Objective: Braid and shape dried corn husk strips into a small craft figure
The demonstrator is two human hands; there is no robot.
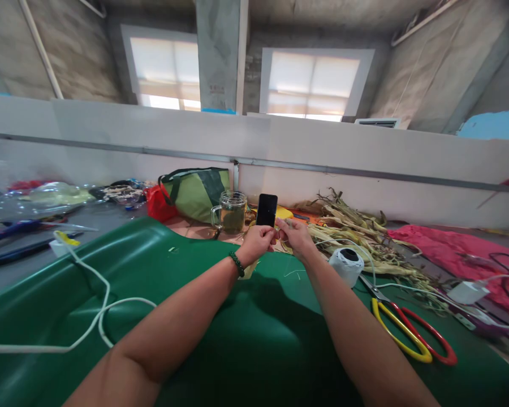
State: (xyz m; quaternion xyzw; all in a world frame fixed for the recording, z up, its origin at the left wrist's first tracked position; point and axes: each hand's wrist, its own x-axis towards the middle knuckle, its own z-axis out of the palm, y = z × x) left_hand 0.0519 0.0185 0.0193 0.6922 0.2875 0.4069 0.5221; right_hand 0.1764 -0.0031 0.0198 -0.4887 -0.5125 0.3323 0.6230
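My left hand, with a dark green bead bracelet on its wrist, is closed above the green mat. A pale, husk-like piece shows below it, mostly hidden by the hand. Close on its right, my right hand pinches a thin white thread, which appears to lead towards a spool of thread. Just behind both hands a black phone stands upright. Scissors with one yellow and one red handle lie right of my right forearm.
Dried corn husks are heaped at the right, near pink cloth. A glass mug of tea-coloured liquid and a green bag stand at the back. White cable crosses the green mat at left; a white plug lies right.
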